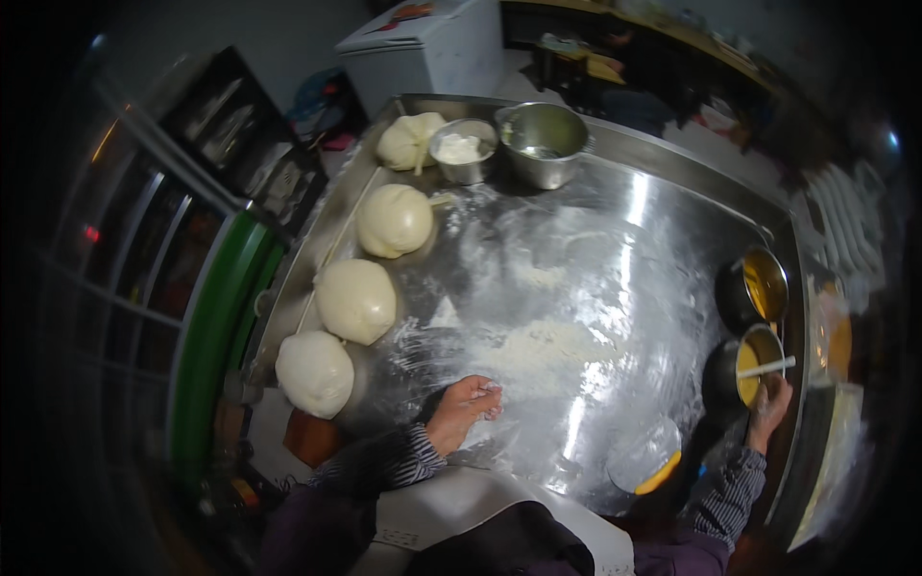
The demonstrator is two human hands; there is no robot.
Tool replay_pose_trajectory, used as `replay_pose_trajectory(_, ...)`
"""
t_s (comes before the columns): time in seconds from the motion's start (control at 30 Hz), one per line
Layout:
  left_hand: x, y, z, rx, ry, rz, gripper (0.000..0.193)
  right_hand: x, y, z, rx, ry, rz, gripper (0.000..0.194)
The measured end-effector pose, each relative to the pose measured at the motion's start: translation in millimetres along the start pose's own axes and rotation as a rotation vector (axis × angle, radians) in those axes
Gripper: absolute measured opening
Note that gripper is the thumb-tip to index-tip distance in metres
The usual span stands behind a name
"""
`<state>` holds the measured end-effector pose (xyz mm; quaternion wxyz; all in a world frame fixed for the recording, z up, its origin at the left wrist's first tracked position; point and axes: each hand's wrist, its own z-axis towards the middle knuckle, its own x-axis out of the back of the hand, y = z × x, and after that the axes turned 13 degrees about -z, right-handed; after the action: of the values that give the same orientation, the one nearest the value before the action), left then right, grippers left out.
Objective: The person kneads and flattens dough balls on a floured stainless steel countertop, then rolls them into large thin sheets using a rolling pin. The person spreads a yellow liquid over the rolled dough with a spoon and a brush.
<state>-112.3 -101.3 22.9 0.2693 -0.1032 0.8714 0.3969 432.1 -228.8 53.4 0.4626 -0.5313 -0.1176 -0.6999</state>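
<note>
My left hand (468,412) hovers over or rests at the near side of the floured steel worktop (533,288), its fingers curled together; whether anything lies between them does not show. My right hand (769,410) is at the rim of a steel pot (727,374) of yellow liquid, just below a white handle (767,367) that lies across the pot. Its exact grip is unclear. Behind it another steel pot (731,288) holds darker orange contents. Several balls of dough (356,301) line the worktop's left side. Loose flour (540,349) is spread over the middle.
A steel bowl of white powder (466,169) and a larger steel pot (545,169) stand at the far edge. Near my right forearm lies a round, clear piece with a yellow edge (659,471). A raised metal rim (691,169) borders the worktop. Another person (641,79) sits beyond it.
</note>
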Motion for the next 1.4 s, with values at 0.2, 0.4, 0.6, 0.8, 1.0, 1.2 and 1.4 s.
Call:
replay_pose_trajectory(0.2,14.5,0.8,4.0,-0.111,0.032,0.113,0.02,-15.8,16.7,0.3,0.386,0.34,-0.307,0.02)
replay_pose_trajectory(0.4,47.4,4.3,18.4,-0.279,-0.068,0.505,0.034,-11.0,-8.2,9.7,0.009,-0.011,-0.539,0.039)
replay_pose_trajectory(0.6,93.8,-2.7,17.0,-0.638,0.026,0.55,0.036,-16.1,-84.3,28.7,0.097,-0.073,0.02,0.044)
replay_pose_trajectory(0.8,126.9,-5.0,9.7,-0.676,0.282,0.752,0.038,-71.3,-249.7,48.6,0.362,-0.359,0.261,0.035)
replay_pose_trajectory(1.0,124.5,-2.1,6.1,-0.736,0.25,0.814,0.038,-159.2,-434.4,58.2,0.73,-0.617,0.473,0.03)
replay_pose_trajectory(1.2,115.2,-1.5,9.2,-0.99,0.348,0.887,0.033,-279.2,-586.9,90.3,0.782,-0.491,0.581,0.035)
replay_pose_trajectory(1.4,118.7,13.1,1.2,-0.861,0.116,0.709,0.045,-355.8,-642.6,116.6,0.747,-0.849,-0.088,0.038)
